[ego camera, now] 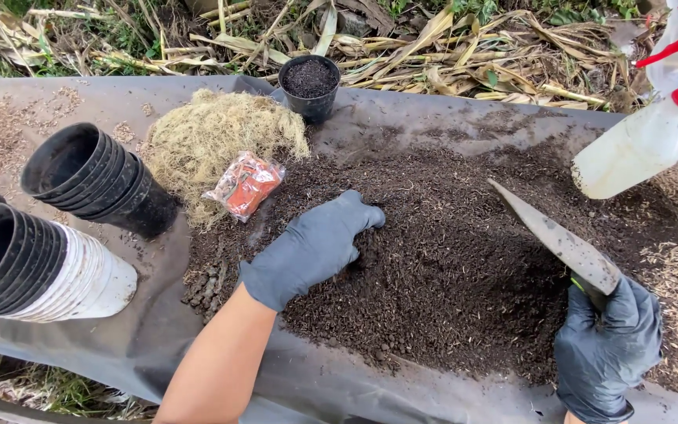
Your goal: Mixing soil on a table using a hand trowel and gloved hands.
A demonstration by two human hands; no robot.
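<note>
two hands: both working in dark gloves
left hand [311, 247]: pressing open-palmed into soil pile [449, 259] on black sheet [158, 345]
right hand [607, 345]: clenching trowel [559, 239] above soil
tip: keeping blade low, scooping shallowly

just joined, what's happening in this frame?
A person in dark gloves is working a heap of dark soil spread on a black sheet outdoors. The left hand presses into the soil; the right hand grips a trowel, blade angled up over the heap. One small black pot already holds soil. Stacks of empty pots lie on their sides at left, beside a clump of pale fibre and a small orange packet. A spray bottle shows at upper right.
</note>
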